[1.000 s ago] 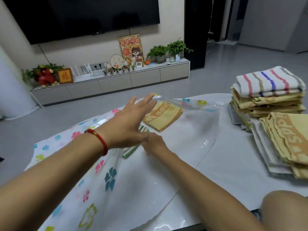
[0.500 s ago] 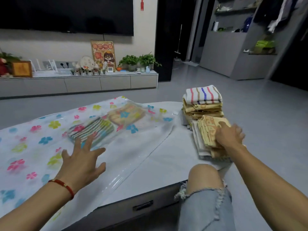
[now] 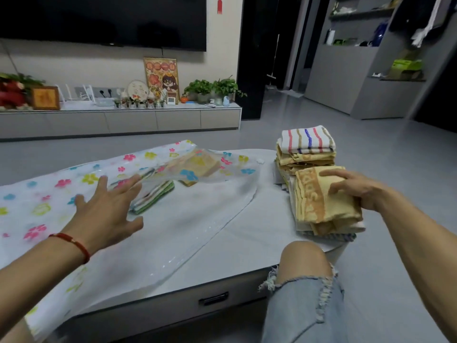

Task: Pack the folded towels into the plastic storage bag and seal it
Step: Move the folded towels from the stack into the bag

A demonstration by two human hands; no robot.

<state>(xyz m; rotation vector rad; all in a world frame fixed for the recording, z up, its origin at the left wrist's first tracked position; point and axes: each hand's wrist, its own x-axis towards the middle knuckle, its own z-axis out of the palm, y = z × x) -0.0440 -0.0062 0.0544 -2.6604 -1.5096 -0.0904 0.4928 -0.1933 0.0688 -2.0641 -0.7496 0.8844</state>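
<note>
A living room with a grey tiled floor holds a low white table [image 3: 247, 233], its drawer front facing the viewer along the near edge. Nearest of all, a bare knee [image 3: 303, 258] in ripped light denim rises in front of that edge toward the table's right end. Over the left and middle of the tabletop lies the plastic storage bag [image 3: 173, 226], clear on one side and printed with coloured flowers on the other, its open mouth running diagonally toward the near edge. The left hand [image 3: 108, 214] (a red cord at its wrist) is spread flat with fingers straight, lifting the flowered upper sheet; whether it touches or only hovers by it is blurred. Under that sheet a green-striped towel [image 3: 158, 196] and, farther back, a yellow towel [image 3: 197, 164] lie inside the bag. At the table's right end the right hand [image 3: 356, 189] curls its fingers around a folded yellow towel with orange lettering [image 3: 321, 201], atop a low stack at the near right corner. Behind it stands a taller towel stack [image 3: 305, 154], topped by a white towel with coloured stripes [image 3: 308, 139]. Beyond the table, a long TV cabinet [image 3: 123, 120] runs along the wall beneath a dark television [image 3: 103, 21].
</note>
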